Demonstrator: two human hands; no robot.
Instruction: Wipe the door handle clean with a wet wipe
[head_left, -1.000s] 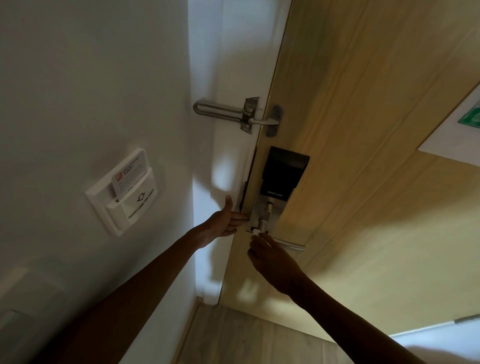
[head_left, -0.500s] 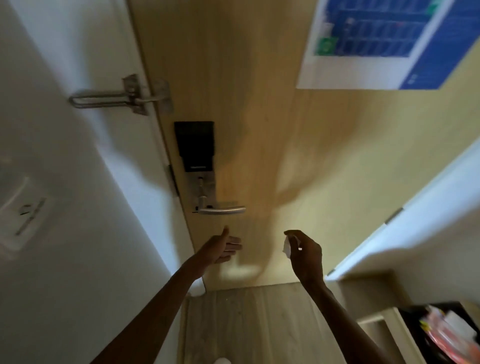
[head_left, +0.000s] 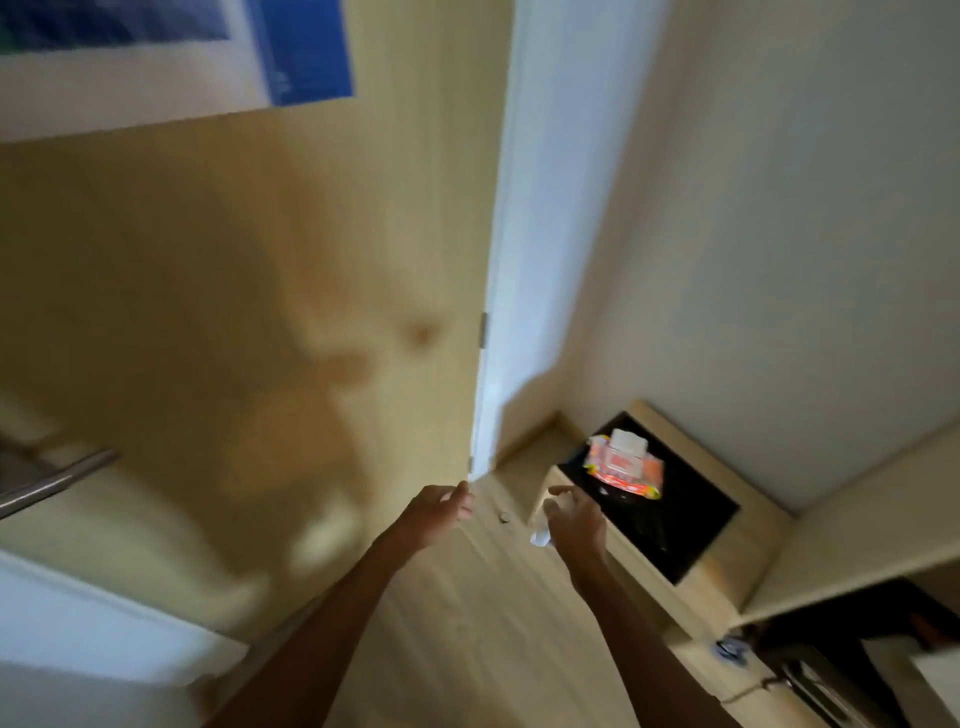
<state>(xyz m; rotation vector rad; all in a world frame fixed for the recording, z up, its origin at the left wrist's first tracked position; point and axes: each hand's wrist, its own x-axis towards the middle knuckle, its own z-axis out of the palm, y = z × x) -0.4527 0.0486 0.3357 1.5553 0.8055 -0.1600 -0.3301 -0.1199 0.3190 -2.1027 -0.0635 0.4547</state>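
Both hands have been drawn off the door handle (head_left: 54, 480), now at nine o'clock; the crumpled wet wipe (head_left: 540, 535) is pinched under the right hand (head_left: 576, 525), while the left hand (head_left: 436, 512) is held loosely curled, empty

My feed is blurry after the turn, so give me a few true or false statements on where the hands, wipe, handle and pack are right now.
1. The right hand holds a crumpled white wipe. True.
2. The left hand grips the door handle. False: it is empty, in the air, far from the handle at the left edge.
3. The wet wipe pack lies on a black surface. True.
4. The wipe touches the handle. False: it is well apart from it, near the pack.
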